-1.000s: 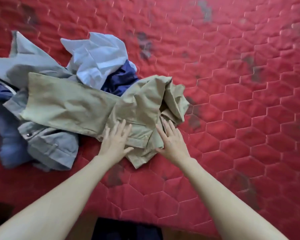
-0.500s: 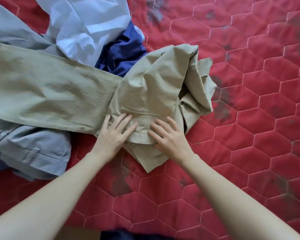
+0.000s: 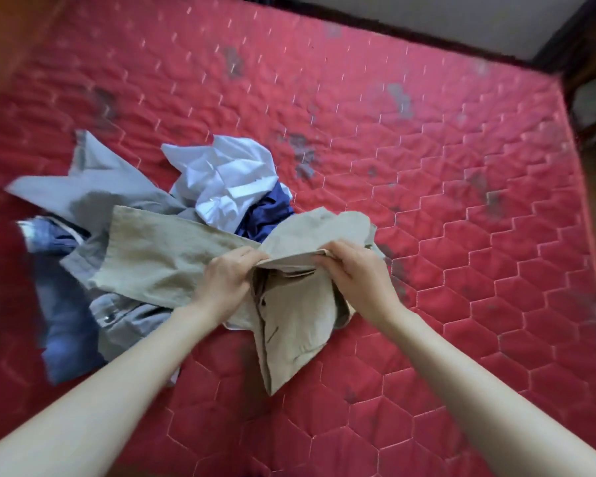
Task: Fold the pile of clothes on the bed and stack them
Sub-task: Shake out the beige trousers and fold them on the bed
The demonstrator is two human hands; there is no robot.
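Observation:
Khaki trousers lie across a pile of clothes on the red quilted bed. My left hand and my right hand each grip the trousers' waistband and hold it lifted off the bed. The fly and waist part hangs down between my hands. One khaki leg stretches left over the pile. Under it lie a grey garment, a white shirt, a dark blue garment and blue jeans.
The pile sits on the left half of the bed. Red quilted surface stretches to the right and far side. A dark bed frame runs along the far edge, with a pale floor or wall beyond. A wooden piece shows at the far right.
Both hands went from lying flat on the khaki trousers to gripping the waistband and lifting it. The camera view pulled back and up, showing more of the bed.

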